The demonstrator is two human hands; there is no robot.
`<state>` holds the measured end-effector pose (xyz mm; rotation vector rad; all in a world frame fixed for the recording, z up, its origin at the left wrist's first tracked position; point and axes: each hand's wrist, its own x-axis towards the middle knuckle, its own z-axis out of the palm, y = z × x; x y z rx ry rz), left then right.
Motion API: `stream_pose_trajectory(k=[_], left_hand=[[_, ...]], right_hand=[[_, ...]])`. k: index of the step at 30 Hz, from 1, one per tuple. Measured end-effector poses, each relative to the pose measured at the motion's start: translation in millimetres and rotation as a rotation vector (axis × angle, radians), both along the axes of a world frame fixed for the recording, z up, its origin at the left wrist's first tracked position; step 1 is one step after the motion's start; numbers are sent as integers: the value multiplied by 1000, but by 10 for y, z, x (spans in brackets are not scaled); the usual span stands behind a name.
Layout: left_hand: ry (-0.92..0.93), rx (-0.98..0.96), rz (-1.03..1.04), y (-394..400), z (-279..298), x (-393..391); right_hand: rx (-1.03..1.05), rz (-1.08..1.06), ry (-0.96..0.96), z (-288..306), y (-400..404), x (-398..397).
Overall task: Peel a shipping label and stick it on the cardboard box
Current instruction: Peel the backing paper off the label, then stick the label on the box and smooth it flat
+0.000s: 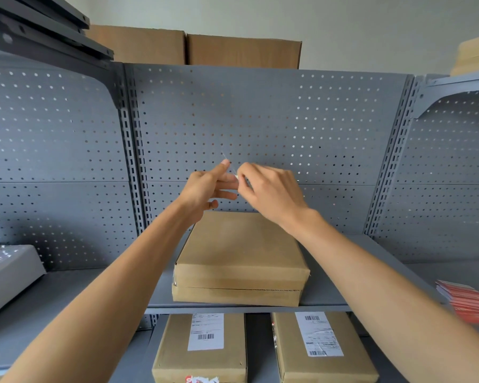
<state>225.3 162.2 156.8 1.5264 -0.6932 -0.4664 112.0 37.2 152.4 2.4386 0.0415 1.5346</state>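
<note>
Brown cardboard, plain and unlabelled on top, makes up the cardboard box (241,258), which lies flat on the grey metal shelf (329,288) in front of the perforated back panel (260,120). Above it, both bare hands meet in the air, well clear of the box top. The left hand (205,189) has its fingers spread, the index raised, and the right hand (268,189) pinches with thumb and forefinger right beside the left fingertips. Between them sits a thin pale strip, seen edge-on, likely the shipping label (234,172) or its backing; it is too slim to tell which. The right hand's grip is narrow, closed on that strip; the left hand's grip touches it too, though I cannot tell how firmly. On the lower shelf, two more boxes lie side by side, the left labelled box (199,352) and the right labelled box (324,352), each carrying a white barcode label. A stack of red cards (465,302) rests at the right, and a white box (9,272) at the left.
</note>
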Motion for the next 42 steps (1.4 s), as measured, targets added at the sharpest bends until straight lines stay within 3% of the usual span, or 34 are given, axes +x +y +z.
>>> stream_pose_trajectory(k=[6, 12, 17, 20, 22, 32, 42], left_hand=[[-27, -71, 49, -32, -43, 0], [-203, -150, 147, -25, -69, 20], [-285, -204, 138, 62, -64, -7], [-317, -221, 104, 121, -46, -58], [-315, -226, 88, 132, -40, -64], [-371, -76, 165, 94, -162, 124], [-328, -162, 279, 68, -206, 165]], right_hand=[[-36, 38, 57, -119, 11, 22], [20, 79, 169, -215, 20, 35], [555, 60, -5, -111, -127, 11], [1014, 97, 20, 8, -244, 90], [1165, 155, 66, 56, -272, 117], [1204, 242, 15, 19, -267, 155], [1197, 249, -1, -5, -247, 71]])
